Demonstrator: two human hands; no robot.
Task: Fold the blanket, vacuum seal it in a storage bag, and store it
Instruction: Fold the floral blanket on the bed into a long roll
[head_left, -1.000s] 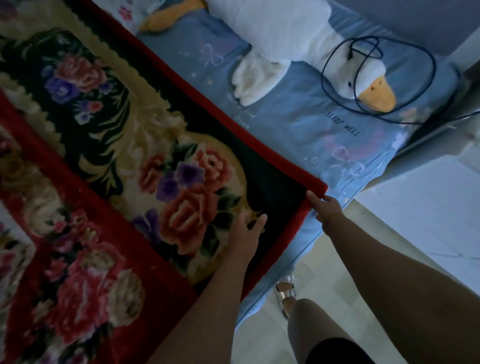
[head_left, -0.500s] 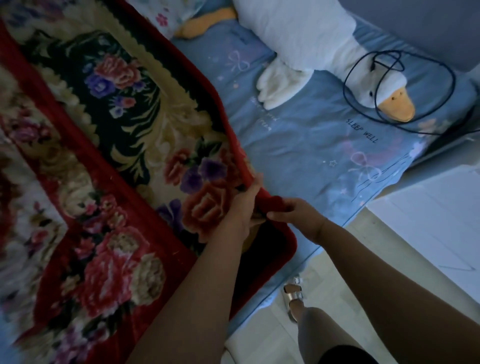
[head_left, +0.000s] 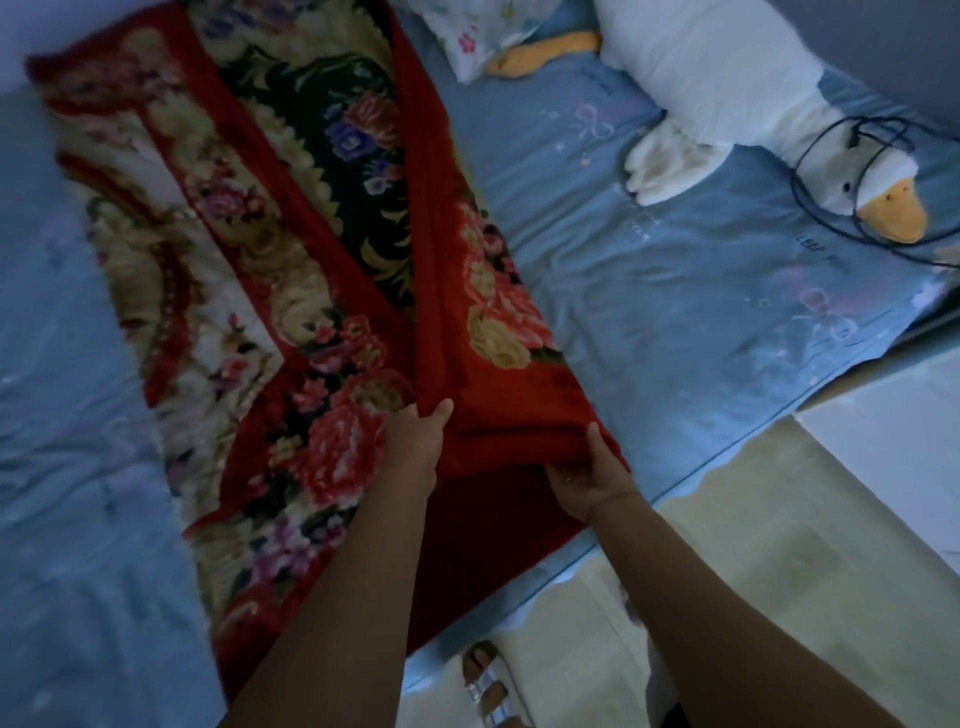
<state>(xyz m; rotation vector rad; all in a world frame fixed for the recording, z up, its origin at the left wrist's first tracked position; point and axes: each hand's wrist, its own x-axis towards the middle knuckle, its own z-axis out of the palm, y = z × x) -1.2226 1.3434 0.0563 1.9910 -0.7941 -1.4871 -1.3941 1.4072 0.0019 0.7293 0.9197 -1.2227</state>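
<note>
A red blanket (head_left: 291, 291) with large flower patterns lies spread across the blue bed. Its right side is lifted and turned over toward the middle, showing the red underside. My left hand (head_left: 415, 441) grips the raised fold at its near end. My right hand (head_left: 589, 475) grips the same lifted edge a little to the right, thumb on top. Both hands hold the cloth above the bed's near edge. No storage bag is in view.
A white plush goose (head_left: 727, 98) lies at the back right with a black cable (head_left: 810, 176) looped round its head. A flowered pillow (head_left: 467, 31) sits at the top. Blue sheet (head_left: 675, 291) covers the bed. My sandalled foot (head_left: 488, 686) stands on pale floor tiles (head_left: 779, 545).
Both hands took hold of the blanket's right corner and pulled it up and over to the left. The right edge, flat a second ago, now stands folded toward the middle.
</note>
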